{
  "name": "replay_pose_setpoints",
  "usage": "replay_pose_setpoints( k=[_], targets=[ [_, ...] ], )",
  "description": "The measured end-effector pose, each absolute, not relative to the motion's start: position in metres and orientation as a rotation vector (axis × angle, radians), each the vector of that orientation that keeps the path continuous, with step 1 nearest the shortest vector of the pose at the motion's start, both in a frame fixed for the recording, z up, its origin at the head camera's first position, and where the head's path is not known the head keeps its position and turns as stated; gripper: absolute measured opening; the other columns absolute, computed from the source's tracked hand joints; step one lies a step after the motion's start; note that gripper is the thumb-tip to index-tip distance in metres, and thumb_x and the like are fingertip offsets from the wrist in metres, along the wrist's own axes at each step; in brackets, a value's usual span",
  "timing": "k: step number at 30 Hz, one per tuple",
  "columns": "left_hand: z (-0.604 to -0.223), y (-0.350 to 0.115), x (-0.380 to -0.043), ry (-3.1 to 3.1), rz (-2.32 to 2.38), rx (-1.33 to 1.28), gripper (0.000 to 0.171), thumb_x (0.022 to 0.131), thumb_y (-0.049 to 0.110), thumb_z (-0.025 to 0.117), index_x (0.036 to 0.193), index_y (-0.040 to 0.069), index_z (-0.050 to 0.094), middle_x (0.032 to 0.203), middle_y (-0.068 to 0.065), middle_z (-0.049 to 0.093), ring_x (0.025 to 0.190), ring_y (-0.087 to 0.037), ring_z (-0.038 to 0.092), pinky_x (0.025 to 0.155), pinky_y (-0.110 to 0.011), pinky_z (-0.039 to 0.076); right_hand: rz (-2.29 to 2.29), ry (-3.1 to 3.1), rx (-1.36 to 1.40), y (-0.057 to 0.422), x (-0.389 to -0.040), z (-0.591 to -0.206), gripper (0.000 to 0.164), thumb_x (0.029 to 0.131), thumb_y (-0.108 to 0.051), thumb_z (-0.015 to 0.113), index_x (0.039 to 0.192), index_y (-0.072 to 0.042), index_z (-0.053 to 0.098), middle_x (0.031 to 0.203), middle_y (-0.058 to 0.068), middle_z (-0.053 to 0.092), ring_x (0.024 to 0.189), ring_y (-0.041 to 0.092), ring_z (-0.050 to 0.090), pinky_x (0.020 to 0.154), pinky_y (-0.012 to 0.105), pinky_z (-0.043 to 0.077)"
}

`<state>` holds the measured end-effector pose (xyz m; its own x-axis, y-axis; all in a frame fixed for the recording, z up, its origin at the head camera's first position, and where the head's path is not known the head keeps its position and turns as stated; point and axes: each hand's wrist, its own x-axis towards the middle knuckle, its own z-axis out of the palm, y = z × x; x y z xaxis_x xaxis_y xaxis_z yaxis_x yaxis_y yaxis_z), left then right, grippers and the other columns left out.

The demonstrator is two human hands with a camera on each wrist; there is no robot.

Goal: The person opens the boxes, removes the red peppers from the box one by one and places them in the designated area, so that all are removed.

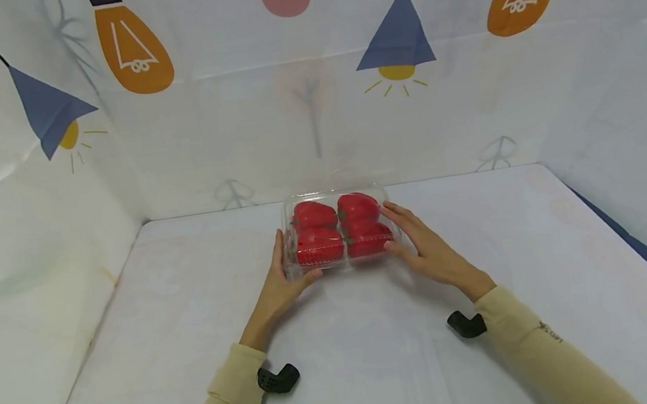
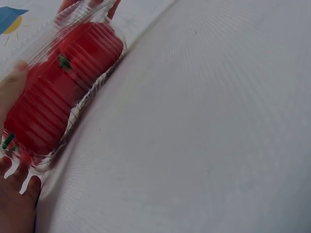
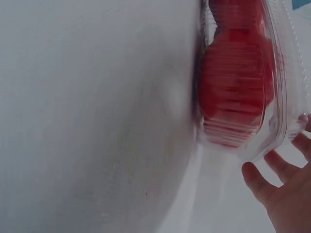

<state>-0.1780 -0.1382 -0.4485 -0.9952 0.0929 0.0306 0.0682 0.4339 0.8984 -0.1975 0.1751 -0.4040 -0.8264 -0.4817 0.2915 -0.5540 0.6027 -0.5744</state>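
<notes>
Four red peppers [image 1: 319, 245] are already packed in the clear plastic box [image 1: 335, 195], which is set near the far edge of the worktop [image 1: 349, 360]. The lid [image 2: 34, 46] looks lowered; whether it is fastened cannot be told, so pressing it shut may be left. The box is framed from both ends: by the left hand [image 1: 279, 288], its thumb spread from straight fingers along the side, and by the right hand [image 1: 429, 253], its fingers parted and lightly bent. No firm grip is shown.
</notes>
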Motion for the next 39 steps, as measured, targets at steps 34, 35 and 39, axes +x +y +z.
replay_pose_setpoints(
  k=[34, 35, 39],
  targets=[
    [-0.452, -0.142, -0.179, 2.584, 1.788, 0.232, 0.101, 0.080, 0.036, 0.074, 0.152, 0.028, 0.004, 0.159, 0.005, 0.012, 0.147, -0.020, 0.014, 0.116, -0.049, 0.024, 0.366, -2.879, 0.836, 0.147, -0.193, -0.371, 0.074, 0.078, -0.053, 0.069, 0.135, -0.010, 0.052, 0.144, 0.014, 0.046, 0.079, 0.028, 0.069, 0.088, 0.051, 0.052],
    [-0.450, -0.141, -0.178, 2.580, 1.785, 0.228, 0.100, 0.081, 0.034, 0.074, 0.152, 0.027, 0.004, 0.159, 0.004, 0.012, 0.147, -0.020, 0.014, 0.116, -0.049, 0.024, 0.354, -2.879, 0.857, 0.147, -0.194, -0.370, 0.074, 0.078, -0.053, 0.069, 0.135, -0.009, 0.052, 0.143, 0.015, 0.046, 0.073, 0.027, 0.068, 0.088, 0.051, 0.052],
    [-0.433, -0.138, -0.170, 2.562, 1.792, 0.226, 0.098, 0.083, 0.026, 0.072, 0.153, 0.019, 0.004, 0.160, -0.003, 0.012, 0.147, -0.025, 0.014, 0.116, -0.050, 0.024, 0.235, -2.853, 0.963, 0.149, -0.199, -0.367, 0.071, 0.081, -0.049, 0.069, 0.134, -0.006, 0.052, 0.140, 0.018, 0.049, 0.051, 0.020, 0.059, 0.080, 0.043, 0.056]
  ],
)
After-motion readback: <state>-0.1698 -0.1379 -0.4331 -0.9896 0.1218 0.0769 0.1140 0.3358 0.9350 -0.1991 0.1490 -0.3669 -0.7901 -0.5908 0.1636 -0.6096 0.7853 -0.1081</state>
